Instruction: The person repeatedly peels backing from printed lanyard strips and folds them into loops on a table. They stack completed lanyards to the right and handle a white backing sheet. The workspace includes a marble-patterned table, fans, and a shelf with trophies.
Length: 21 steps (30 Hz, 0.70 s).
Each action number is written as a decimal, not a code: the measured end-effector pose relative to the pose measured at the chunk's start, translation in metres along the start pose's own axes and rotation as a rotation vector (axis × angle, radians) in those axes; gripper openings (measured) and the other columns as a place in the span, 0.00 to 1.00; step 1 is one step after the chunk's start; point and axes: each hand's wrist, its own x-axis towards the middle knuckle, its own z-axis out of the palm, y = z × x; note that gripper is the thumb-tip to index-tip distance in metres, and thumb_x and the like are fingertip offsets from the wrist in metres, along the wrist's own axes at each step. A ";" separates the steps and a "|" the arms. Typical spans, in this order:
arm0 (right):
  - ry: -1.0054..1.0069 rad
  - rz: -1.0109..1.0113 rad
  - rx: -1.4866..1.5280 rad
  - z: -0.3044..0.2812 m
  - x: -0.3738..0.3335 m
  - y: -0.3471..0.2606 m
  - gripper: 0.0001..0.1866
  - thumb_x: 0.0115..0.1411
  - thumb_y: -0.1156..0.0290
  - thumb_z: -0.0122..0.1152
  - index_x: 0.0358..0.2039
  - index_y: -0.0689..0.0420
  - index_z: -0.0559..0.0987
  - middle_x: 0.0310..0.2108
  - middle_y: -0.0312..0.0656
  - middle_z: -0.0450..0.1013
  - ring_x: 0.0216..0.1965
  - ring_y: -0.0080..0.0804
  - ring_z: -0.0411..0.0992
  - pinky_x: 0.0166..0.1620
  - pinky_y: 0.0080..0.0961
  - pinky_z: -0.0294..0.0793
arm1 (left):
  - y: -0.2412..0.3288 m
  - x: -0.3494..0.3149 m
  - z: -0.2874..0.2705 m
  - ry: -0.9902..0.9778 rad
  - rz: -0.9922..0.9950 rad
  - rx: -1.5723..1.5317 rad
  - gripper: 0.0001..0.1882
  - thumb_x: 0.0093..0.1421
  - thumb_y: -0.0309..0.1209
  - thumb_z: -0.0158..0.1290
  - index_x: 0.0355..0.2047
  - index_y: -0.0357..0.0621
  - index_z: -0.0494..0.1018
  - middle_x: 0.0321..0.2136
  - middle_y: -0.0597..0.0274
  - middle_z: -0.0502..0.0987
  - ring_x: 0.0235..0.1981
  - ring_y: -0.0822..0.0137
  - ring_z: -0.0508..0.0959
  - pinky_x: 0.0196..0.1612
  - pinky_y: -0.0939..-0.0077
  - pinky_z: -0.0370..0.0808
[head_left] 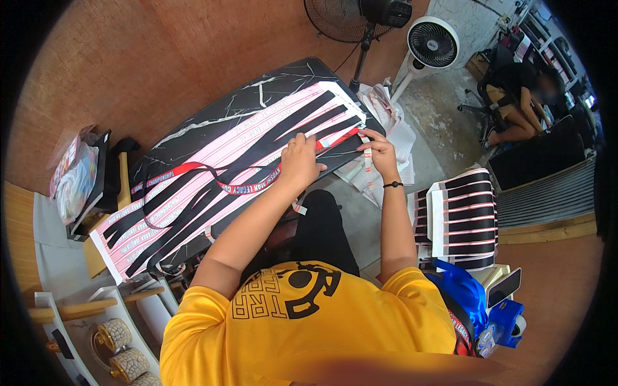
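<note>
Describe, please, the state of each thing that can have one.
Ribbon: loosely looped midway
Sheet: spread on the table
Black strips: laid along the sheet, some curved
Left hand: fingers bent, resting over the strips
Right hand: fingers bent, fingertips at the ribbon's end
White fan: upright; running or not, unclear
Phone: tilted, screen dark

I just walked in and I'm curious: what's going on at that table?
A person in a yellow shirt is handling ribbon at a black table. Their left hand rests over the pink-and-white sheet; their right hand pinches a red ribbon near the sheet's right end. Black strips lie along the sheet, and a printed loop crosses them.
</note>
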 end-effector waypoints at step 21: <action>-0.011 -0.068 -0.456 0.008 -0.025 -0.013 0.28 0.50 0.87 0.48 0.50 0.52 0.81 0.50 0.49 0.74 0.57 0.51 0.68 0.65 0.45 0.59 | -0.006 0.022 0.026 0.098 0.242 0.203 0.11 0.49 0.23 0.54 0.34 0.45 0.79 0.41 0.53 0.72 0.45 0.53 0.71 0.44 0.60 0.68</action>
